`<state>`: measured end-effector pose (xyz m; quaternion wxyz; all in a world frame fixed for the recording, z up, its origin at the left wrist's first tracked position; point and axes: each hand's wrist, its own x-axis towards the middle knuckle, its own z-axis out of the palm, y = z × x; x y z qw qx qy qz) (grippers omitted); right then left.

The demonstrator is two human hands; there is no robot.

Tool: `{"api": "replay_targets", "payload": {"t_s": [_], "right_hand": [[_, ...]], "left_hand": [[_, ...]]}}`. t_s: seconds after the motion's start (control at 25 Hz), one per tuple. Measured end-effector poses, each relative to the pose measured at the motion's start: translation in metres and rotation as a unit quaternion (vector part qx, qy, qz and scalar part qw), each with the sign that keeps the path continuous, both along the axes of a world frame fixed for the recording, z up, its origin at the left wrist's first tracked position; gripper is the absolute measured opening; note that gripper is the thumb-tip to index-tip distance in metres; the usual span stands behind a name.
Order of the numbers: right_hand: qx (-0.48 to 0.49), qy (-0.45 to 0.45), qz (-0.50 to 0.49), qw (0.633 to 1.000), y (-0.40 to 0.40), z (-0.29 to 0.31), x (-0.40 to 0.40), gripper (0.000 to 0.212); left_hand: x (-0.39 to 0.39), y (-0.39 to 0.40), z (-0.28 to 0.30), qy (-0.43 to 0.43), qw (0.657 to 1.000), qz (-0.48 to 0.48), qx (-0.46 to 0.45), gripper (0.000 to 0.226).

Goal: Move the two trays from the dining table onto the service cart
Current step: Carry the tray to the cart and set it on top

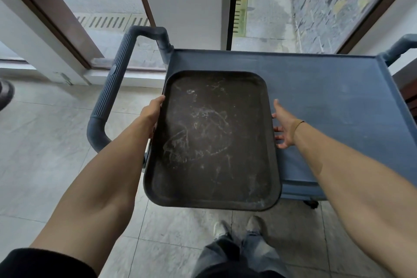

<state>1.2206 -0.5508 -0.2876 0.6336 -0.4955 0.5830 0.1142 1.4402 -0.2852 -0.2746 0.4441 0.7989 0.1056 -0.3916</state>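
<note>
A dark brown scuffed tray (pixel 213 140) is held over the left end of the blue service cart (pixel 327 106), its near half jutting past the cart's front edge. My left hand (pixel 152 115) grips the tray's left rim. My right hand (pixel 284 125) is at the right rim with fingers spread; its fingertips reach under the edge. I see only this one tray; the dining table is out of view.
The cart's ribbed handle (pixel 114 88) curves at the left. Behind the cart stand glass doors with brown frames (pixel 74 27) and a white pillar (pixel 185 7). The floor (pixel 45 153) is grey tile. My feet (pixel 237 225) are just below the tray.
</note>
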Motion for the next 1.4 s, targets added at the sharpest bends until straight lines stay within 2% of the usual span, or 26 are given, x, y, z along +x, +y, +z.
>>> {"api": "replay_targets", "payload": {"t_s": [0.44,0.56,0.68,0.76,0.92,1.04,1.2,1.4], "right_hand": [[-0.025,0.002,0.033,0.999,0.007,-0.001,-0.004,0.074],[-0.116,0.022,0.084,0.989,0.011,0.001,0.0,0.076],[-0.294,0.035,0.208,0.932,0.012,0.006,0.009,0.07],[-0.35,0.019,0.272,0.896,0.017,0.015,0.016,0.067],[-0.455,-0.02,0.369,0.81,0.026,0.041,0.035,0.068],[-0.51,-0.039,0.407,0.757,0.031,0.066,0.044,0.07],[-0.555,-0.069,0.464,0.687,0.038,0.094,0.046,0.079],[-0.601,-0.125,0.516,0.597,0.051,0.12,0.036,0.087]], "left_hand": [[0.005,0.009,-0.009,-0.012,0.999,-0.027,0.024,0.068],[0.001,0.013,-0.009,-0.036,0.999,-0.021,0.022,0.071],[-0.003,0.017,-0.001,-0.091,0.996,-0.004,-0.001,0.075],[-0.007,0.021,0.008,-0.144,0.989,-0.018,0.003,0.076],[-0.018,0.041,0.033,-0.263,0.958,-0.094,0.067,0.073],[-0.034,0.055,0.058,-0.336,0.929,-0.112,0.109,0.077],[-0.067,0.078,0.083,-0.43,0.864,-0.149,0.217,0.081],[-0.119,0.103,0.097,-0.457,0.843,-0.095,0.268,0.078]]}}
